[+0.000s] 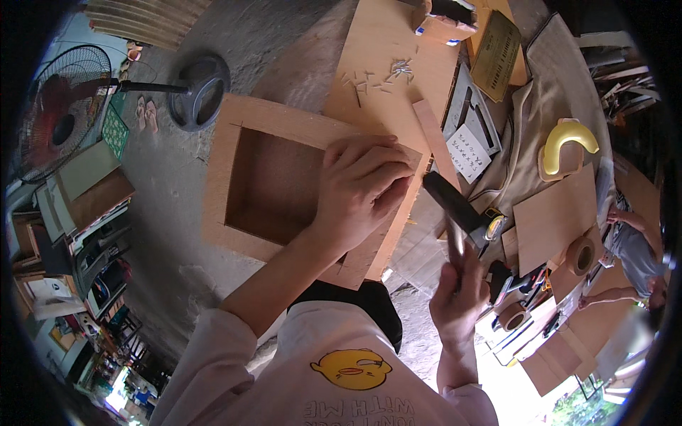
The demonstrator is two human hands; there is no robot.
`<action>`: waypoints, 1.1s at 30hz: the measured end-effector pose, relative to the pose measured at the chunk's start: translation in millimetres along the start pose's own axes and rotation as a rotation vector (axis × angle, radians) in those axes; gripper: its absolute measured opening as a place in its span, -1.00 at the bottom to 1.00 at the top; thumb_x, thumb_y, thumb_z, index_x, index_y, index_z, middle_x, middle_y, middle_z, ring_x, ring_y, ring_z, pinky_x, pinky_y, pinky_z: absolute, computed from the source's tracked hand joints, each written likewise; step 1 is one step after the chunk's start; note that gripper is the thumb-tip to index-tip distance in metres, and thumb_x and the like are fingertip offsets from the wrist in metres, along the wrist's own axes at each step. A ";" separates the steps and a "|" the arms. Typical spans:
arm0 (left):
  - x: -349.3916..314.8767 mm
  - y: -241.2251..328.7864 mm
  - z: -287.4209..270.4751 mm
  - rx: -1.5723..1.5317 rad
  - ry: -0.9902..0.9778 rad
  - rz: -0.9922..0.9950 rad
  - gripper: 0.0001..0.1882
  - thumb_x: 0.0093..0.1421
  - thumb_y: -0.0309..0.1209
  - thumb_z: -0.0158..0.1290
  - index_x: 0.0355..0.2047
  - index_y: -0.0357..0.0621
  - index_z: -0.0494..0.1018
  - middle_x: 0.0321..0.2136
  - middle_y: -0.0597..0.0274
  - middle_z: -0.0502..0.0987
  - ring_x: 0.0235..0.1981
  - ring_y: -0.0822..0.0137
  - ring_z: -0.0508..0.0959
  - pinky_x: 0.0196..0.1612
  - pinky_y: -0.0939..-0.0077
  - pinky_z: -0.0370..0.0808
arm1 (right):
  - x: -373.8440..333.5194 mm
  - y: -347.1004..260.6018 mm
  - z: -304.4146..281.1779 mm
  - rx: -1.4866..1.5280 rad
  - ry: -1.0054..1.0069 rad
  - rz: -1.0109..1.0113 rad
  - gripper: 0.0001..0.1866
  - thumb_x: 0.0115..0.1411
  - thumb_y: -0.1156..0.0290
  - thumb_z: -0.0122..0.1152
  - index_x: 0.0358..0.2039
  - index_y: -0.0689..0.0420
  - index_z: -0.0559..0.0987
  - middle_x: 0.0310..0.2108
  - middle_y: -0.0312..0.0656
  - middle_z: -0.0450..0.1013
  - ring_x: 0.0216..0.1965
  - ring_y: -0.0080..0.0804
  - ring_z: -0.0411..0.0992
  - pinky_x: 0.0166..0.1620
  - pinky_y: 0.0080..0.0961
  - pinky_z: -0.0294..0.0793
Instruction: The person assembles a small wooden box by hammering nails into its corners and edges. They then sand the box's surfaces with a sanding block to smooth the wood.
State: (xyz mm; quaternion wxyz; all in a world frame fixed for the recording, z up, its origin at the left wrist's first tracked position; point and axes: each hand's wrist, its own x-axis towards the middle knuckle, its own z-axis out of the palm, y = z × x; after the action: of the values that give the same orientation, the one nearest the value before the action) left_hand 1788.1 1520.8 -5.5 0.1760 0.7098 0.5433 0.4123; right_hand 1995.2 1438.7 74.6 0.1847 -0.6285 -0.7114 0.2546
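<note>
Our left hand [366, 177] curls over the right rim of the wooden box [213, 192], centre of the frame; our right hand [460, 292] grips the hammer [452, 202] just beside it. We judge nailing in hand; the next stroke calls for clear fingers. We cannot tell whether the left pinches anything.

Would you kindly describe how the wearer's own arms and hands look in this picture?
The left hand and right hand are bare, without gloves. The loose, white fabric left sleeve and matching white fabric right sleeve leave both forearms uncovered; neither sleeve shows a visible marking.
</note>
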 end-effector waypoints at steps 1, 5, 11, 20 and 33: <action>-0.3 -0.5 0.7 -0.012 -0.002 0.004 -0.83 0.11 -0.44 0.37 -0.29 0.06 0.63 -0.18 0.44 0.68 0.05 0.29 0.62 0.09 0.21 0.32 | 3.5 0.9 4.0 -0.037 -0.036 0.017 -0.66 0.37 0.52 0.16 0.09 0.43 0.49 -0.38 0.09 0.61 -0.44 -0.04 0.67 -0.41 -0.31 0.62; -4.2 -3.5 4.4 -0.018 0.011 -0.008 -0.80 0.10 -0.43 0.39 -0.27 0.06 0.61 -0.20 0.47 0.67 0.06 0.30 0.61 0.09 0.21 0.32 | -6.9 -0.6 -3.9 0.021 0.066 0.036 -0.64 0.42 0.47 0.11 0.13 0.44 0.45 -0.38 0.17 0.61 -0.42 -0.05 0.69 -0.41 -0.35 0.60; -2.8 -2.1 1.9 -0.041 0.001 -0.004 -0.78 0.11 -0.43 0.38 -0.26 0.09 0.60 -0.20 0.49 0.66 0.06 0.31 0.61 0.09 0.21 0.32 | -1.6 2.8 6.2 -0.043 -0.001 0.012 -0.63 0.44 0.45 0.09 0.14 0.43 0.45 -0.42 0.10 0.57 -0.56 -0.14 0.59 -0.47 -0.38 0.52; -0.8 0.6 -1.8 0.099 -0.153 -0.146 -0.18 -0.07 -0.09 0.44 0.20 -0.03 0.40 0.24 0.17 0.44 0.45 0.14 0.26 0.45 -0.18 0.01 | -16.6 7.5 10.1 0.080 0.147 -0.071 -0.64 0.43 0.43 0.00 0.11 0.42 0.46 -0.38 0.00 0.56 -0.60 -0.44 0.42 -0.52 -0.59 0.38; -1.6 0.8 -1.3 0.132 -0.208 -0.164 -0.14 -0.01 -0.03 0.40 0.26 -0.04 0.38 0.25 0.17 0.44 0.46 0.16 0.23 0.48 -0.19 -0.03 | -1.2 -7.1 3.9 -0.083 0.090 -0.054 -0.64 0.52 0.25 0.01 -0.07 0.39 0.47 -0.57 -0.07 0.38 -0.67 -0.16 0.32 -0.53 -0.33 0.34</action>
State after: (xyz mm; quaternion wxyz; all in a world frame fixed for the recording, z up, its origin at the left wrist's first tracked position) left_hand 1787.5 1518.8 -4.8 0.2174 0.7118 0.6044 0.2841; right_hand 1987.4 1436.5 75.8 0.1971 -0.6271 -0.7288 0.1916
